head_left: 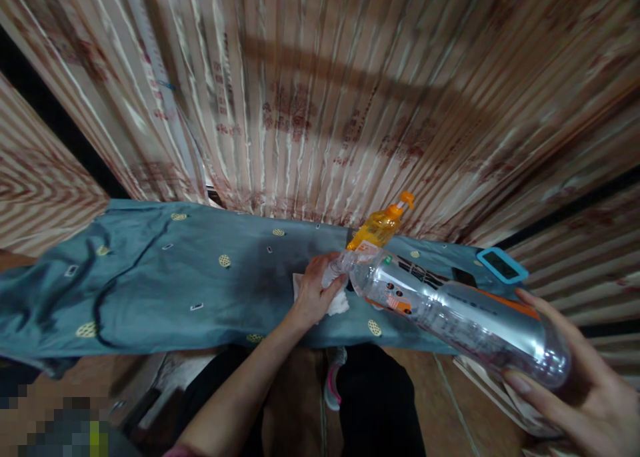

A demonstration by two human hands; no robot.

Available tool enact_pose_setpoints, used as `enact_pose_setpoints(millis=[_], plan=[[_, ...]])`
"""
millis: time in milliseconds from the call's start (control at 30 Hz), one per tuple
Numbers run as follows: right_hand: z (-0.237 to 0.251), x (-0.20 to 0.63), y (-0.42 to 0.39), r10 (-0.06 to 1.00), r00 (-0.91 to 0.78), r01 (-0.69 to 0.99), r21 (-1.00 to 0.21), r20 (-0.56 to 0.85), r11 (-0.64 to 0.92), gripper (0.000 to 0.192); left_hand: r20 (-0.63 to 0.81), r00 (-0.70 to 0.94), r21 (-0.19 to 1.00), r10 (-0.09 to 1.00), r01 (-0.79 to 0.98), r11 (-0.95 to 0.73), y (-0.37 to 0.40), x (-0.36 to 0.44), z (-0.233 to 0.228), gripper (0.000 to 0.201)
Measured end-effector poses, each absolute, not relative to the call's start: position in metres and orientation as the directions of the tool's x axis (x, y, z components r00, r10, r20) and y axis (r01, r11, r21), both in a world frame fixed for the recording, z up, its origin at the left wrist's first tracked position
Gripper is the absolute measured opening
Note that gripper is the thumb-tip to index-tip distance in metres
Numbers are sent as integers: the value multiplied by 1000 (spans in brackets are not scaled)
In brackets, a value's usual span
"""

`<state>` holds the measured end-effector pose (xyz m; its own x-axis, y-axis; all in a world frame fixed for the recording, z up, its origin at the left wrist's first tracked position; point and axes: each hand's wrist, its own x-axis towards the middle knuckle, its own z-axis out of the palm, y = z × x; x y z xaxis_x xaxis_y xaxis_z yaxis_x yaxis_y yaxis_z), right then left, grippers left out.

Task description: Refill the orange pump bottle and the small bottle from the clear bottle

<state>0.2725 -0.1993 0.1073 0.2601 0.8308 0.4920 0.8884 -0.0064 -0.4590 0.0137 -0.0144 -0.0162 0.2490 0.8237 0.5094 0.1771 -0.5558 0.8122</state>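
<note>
A large clear plastic bottle point(450, 310) with a silver and orange label lies tilted across the air above the cloth, its neck toward the left. My right hand point(595, 384) grips its base, fingers on one side and thumb on the other. At the neck, my left hand point(317, 289) is closed on a white tissue point(340, 304), pressed against the bottle's mouth. How far the tissue wraps round the neck is hidden by the fingers. Just behind the neck stands an orange pump bottle point(379, 227), its lower part covered by the clear bottle.
A blue-green cloth point(150, 277) with yellow pineapple prints covers the long surface. At its right end lie a light-blue framed device point(502, 265) and a dark flat object point(464, 277). A patterned curtain point(300, 110) hangs close behind. My legs are below the front edge.
</note>
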Motion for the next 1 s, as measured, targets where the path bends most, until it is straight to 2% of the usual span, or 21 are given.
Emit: enact_pose_setpoints(millis=[100, 233, 333, 667, 867, 1000], plan=[[106, 273, -200, 833, 302, 834, -552, 464, 5, 79, 509, 246, 811, 825, 182, -555, -15, 14, -17, 33], [104, 276, -201, 825, 368, 797, -602, 430, -41, 81, 526, 239, 803, 816, 176, -569, -14, 15, -19, 34], [104, 279, -202, 829, 375, 795, -603, 415, -58, 83, 539, 227, 798, 811, 170, -578, -13, 17, -20, 33], [108, 272, -198, 835, 239, 877, -480, 495, 33, 78, 535, 228, 804, 814, 158, -573, -14, 16, -19, 34], [104, 277, -202, 843, 304, 828, -560, 444, -4, 82, 520, 236, 808, 821, 175, -562, -14, 14, -21, 35], [103, 277, -203, 841, 313, 834, -551, 441, -22, 82, 526, 229, 809, 819, 161, -565, -14, 14, -20, 35]])
